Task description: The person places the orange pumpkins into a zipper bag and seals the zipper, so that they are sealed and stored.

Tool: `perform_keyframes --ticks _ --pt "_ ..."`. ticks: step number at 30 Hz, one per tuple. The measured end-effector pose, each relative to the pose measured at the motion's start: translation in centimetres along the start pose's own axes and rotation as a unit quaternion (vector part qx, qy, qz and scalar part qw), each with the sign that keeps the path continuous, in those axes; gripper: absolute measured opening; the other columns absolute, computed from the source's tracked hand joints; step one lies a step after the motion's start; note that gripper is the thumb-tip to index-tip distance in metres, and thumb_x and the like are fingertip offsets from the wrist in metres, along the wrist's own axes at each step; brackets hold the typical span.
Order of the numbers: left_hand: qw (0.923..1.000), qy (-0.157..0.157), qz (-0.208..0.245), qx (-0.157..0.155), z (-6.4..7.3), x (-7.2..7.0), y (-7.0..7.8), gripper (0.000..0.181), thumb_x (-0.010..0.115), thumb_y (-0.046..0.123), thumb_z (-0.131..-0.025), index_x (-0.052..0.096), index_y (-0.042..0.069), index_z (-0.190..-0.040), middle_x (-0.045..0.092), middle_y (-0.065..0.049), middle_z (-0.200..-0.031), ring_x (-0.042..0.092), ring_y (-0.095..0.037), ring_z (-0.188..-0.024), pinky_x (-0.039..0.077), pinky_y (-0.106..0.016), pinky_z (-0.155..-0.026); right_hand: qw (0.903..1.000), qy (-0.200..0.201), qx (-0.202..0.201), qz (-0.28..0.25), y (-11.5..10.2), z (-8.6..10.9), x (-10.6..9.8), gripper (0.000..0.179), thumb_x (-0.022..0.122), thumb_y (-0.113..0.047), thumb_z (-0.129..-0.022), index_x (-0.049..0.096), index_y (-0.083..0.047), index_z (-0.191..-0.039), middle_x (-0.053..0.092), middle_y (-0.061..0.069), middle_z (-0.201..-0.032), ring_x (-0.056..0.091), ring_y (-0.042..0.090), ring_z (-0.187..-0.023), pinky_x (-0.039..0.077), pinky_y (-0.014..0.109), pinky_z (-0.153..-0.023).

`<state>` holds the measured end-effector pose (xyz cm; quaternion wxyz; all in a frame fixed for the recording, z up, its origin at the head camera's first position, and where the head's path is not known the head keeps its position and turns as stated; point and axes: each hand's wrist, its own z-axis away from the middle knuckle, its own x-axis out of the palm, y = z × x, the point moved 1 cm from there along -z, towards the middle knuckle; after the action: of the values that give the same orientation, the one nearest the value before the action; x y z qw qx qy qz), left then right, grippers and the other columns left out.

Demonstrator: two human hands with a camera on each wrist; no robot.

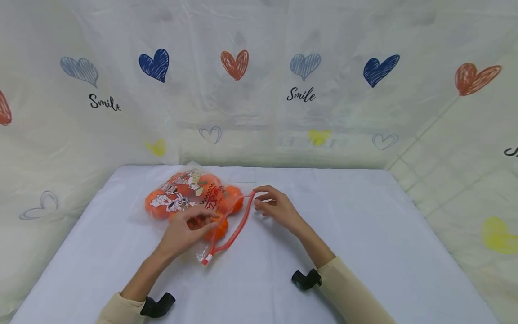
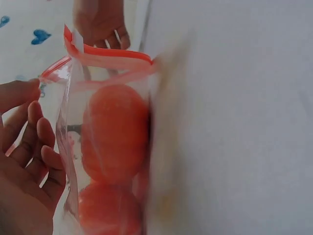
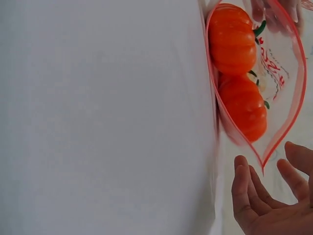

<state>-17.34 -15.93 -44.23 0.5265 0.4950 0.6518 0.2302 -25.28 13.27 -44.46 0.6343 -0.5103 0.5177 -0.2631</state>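
A clear zip bag (image 1: 190, 189) with printed cartoon figures and a red zip edge (image 1: 238, 229) lies on the table. Inside are several small orange pumpkins (image 3: 232, 39) with green stems. The bag's mouth gapes towards the right, and a white slider (image 2: 77, 41) sits at the near end of the zip. My left hand (image 1: 182, 231) pinches the upper zip edge with its fingertips; the other fingers curl loosely against the film. By the far corner of the mouth is my right hand (image 1: 279, 208), fingers spread and relaxed, the corner lying between them without a visible grip.
A white cloth covers the table (image 1: 344, 216). Behind it hangs a pale sheet (image 1: 267, 108) printed with hearts and the word Smile. A black camera mount sits on each wrist, the left one (image 1: 158, 306) close over the tabletop.
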Motion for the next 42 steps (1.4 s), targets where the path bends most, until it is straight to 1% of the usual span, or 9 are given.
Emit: perform_keyframes --ticks 6,10,14,20,27,34,35,38,42 --pt "0.9991 -0.018 -0.027 0.026 1.0 -0.6 -0.2 0.024 0.084 0.024 -0.089 0.078 0.026 -0.112 0.072 0.008 -0.094 0.061 -0.009 -0.083 0.053 -0.021 -0.072 0.9998 -0.016 -0.013 0.006 -0.1 -0.6 0.5 0.042 0.063 -0.017 -0.104 0.056 -0.014 -0.146 0.072 0.017 -0.128 0.074 0.035 -0.108 0.064 0.042 -0.088" --pt "0.9979 -0.027 -0.054 0.026 1.7 -1.0 -0.2 0.027 0.085 0.027 -0.088 0.078 0.028 -0.113 0.073 0.011 -0.101 0.059 -0.008 -0.086 0.050 -0.020 -0.072 0.9996 -0.023 -0.014 0.011 -0.2 -0.9 0.7 0.042 0.064 -0.015 -0.103 0.058 -0.010 -0.144 0.071 0.015 -0.130 0.074 0.032 -0.109 0.064 0.038 -0.087" --pt "0.9955 -0.030 -0.085 0.031 2.4 -1.5 -0.1 0.027 0.087 0.029 -0.086 0.078 0.031 -0.112 0.070 0.015 -0.097 0.056 -0.007 -0.084 0.047 -0.020 -0.069 0.9992 -0.030 -0.022 0.016 -0.1 -1.0 0.7 0.040 0.065 -0.009 -0.102 0.060 -0.007 -0.141 0.069 0.014 -0.133 0.073 0.029 -0.112 0.064 0.037 -0.087" --pt "0.9924 -0.048 -0.110 0.024 3.3 -2.0 0.2 0.030 0.088 0.031 -0.085 0.076 0.038 -0.111 0.067 0.020 -0.099 0.057 -0.004 -0.088 0.047 -0.022 -0.071 0.9992 -0.034 -0.015 0.016 0.1 -1.4 0.7 0.038 0.069 -0.005 -0.098 0.065 -0.011 -0.136 0.071 0.011 -0.130 0.072 0.030 -0.114 0.064 0.037 -0.090" --pt "0.9890 -0.073 -0.126 0.026 4.1 -2.4 0.4 0.038 0.092 0.026 -0.079 0.075 0.040 -0.110 0.067 0.023 -0.109 0.060 -0.004 -0.098 0.051 -0.023 -0.079 0.9996 -0.011 -0.018 0.019 0.2 -2.0 0.7 0.033 0.076 -0.005 -0.093 0.072 -0.013 -0.124 0.074 0.010 -0.122 0.074 0.028 -0.107 0.064 0.034 -0.084" --pt "0.9861 -0.094 -0.136 0.015 4.1 -2.5 0.4 0.045 0.094 0.025 -0.075 0.074 0.040 -0.112 0.066 0.024 -0.115 0.059 -0.003 -0.106 0.055 -0.026 -0.085 0.9993 0.003 -0.024 0.027 0.7 -2.3 0.5 0.031 0.079 -0.005 -0.090 0.074 -0.011 -0.120 0.076 0.011 -0.118 0.075 0.026 -0.102 0.063 0.029 -0.081" --pt "0.9854 -0.094 -0.141 0.013 4.1 -2.5 0.4 0.045 0.095 0.026 -0.075 0.074 0.041 -0.112 0.065 0.024 -0.114 0.058 -0.003 -0.107 0.055 -0.027 -0.087 0.9994 0.002 -0.023 0.025 0.7 -2.4 0.5 0.032 0.079 -0.004 -0.090 0.074 -0.009 -0.121 0.076 0.013 -0.119 0.075 0.028 -0.104 0.063 0.031 -0.083" --pt "0.9821 -0.098 -0.161 0.001 4.1 -2.6 0.4 0.047 0.096 0.031 -0.073 0.073 0.045 -0.112 0.064 0.027 -0.113 0.056 -0.001 -0.111 0.056 -0.032 -0.093 0.9994 0.004 -0.027 0.021 0.9 -2.5 0.5 0.032 0.079 -0.003 -0.089 0.074 -0.006 -0.121 0.076 0.017 -0.120 0.075 0.032 -0.103 0.061 0.026 -0.080" --pt "0.9773 -0.102 -0.185 -0.010 4.3 -2.7 0.5 0.051 0.097 0.036 -0.070 0.071 0.049 -0.112 0.061 0.029 -0.113 0.054 -0.001 -0.114 0.057 -0.039 -0.100 0.9988 0.024 -0.030 0.031 1.0 -2.6 0.5 0.027 0.082 -0.005 -0.087 0.077 -0.007 -0.114 0.078 0.015 -0.113 0.077 0.030 -0.095 0.056 0.019 -0.073"
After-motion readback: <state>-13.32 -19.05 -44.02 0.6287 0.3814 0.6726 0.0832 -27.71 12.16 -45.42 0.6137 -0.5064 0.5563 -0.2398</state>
